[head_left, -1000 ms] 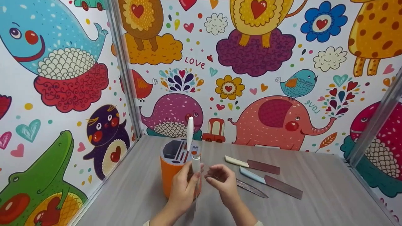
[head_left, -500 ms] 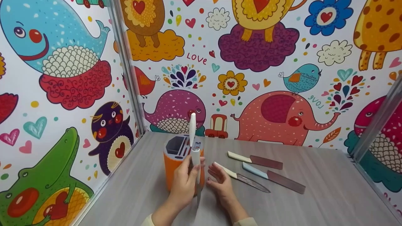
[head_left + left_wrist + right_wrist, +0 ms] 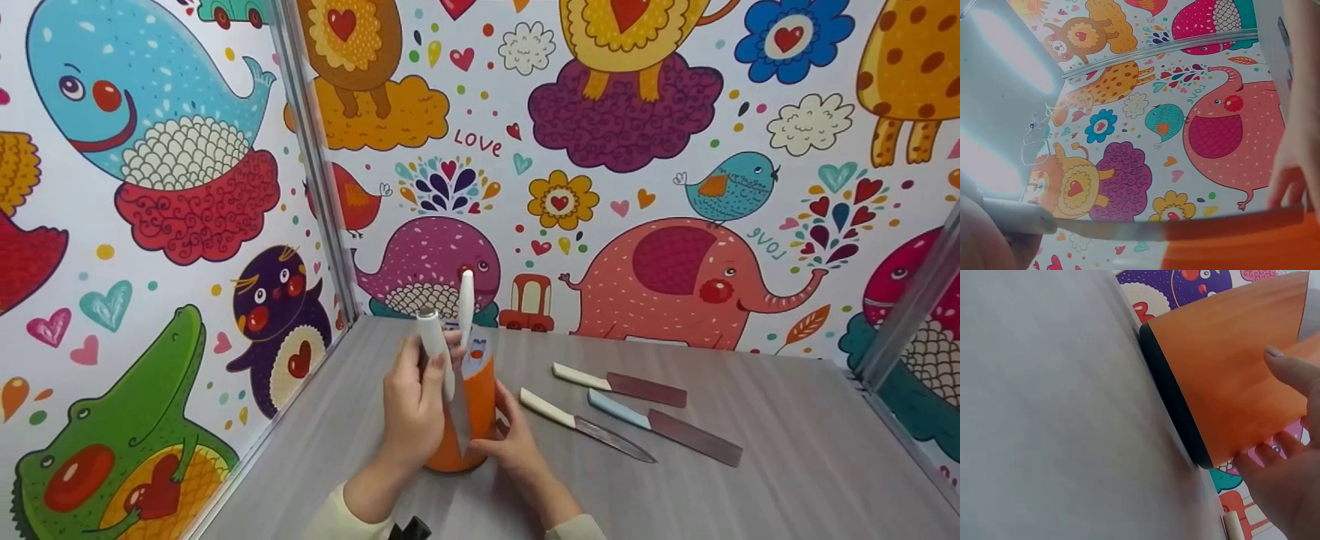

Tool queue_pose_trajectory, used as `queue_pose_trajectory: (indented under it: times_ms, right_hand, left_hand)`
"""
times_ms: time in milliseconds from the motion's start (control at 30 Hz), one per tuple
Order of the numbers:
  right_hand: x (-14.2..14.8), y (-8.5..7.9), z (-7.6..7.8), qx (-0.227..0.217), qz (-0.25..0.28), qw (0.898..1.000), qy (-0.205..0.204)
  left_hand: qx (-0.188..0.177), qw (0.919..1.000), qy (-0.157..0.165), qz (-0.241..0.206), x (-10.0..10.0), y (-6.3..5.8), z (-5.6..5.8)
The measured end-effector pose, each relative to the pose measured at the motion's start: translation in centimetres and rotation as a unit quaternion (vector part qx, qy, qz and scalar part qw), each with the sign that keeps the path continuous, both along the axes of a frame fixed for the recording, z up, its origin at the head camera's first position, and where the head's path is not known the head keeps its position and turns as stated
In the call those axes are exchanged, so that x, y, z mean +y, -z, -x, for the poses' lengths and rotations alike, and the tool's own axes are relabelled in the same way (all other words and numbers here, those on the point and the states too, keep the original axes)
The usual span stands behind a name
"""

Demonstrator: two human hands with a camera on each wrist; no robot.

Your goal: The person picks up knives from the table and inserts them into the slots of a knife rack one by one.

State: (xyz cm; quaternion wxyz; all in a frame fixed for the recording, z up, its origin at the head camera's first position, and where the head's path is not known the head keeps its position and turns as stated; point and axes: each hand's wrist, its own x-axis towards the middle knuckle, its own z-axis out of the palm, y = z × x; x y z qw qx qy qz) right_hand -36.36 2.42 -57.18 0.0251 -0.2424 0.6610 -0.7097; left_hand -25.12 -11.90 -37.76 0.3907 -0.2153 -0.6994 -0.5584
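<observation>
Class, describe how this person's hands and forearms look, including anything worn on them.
The left hand and right hand are bare, with no gloves visible. A pale cream left sleeve and matching right sleeve end around the wrists, looking plain. A small black object shows beside the left sleeve; what it is, I cannot tell.

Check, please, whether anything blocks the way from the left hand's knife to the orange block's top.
Nothing visible lies between the held knife and the orange block; a white handle stands up from its top, and the left hand hides part of that top.
</observation>
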Motion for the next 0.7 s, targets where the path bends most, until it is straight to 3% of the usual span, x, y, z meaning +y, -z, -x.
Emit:
queue_pose_trajectory:
  times_ms: [133, 433, 700]
  right_hand:
    - [-0.5, -0.2, -0.2, 0.006, -0.033, 0.999, 0.021]
    - [-0.5, -0.2, -0.4, 0.005, -0.077, 0.997, 0.029]
    - [-0.2, -0.1, 0.0, 0.004, -0.076, 0.997, 0.019]
  left_hand:
    - [0.046, 0.9987, -0.012, -0.016, -0.3, -1.5, 0.2]
    - [0.031, 0.9979, 0.011, -0.056, -0.6, -3.7, 0.2]
    - [0.078, 0.9924, 0.007, -0.095, -0.8, -5.6, 0.9]
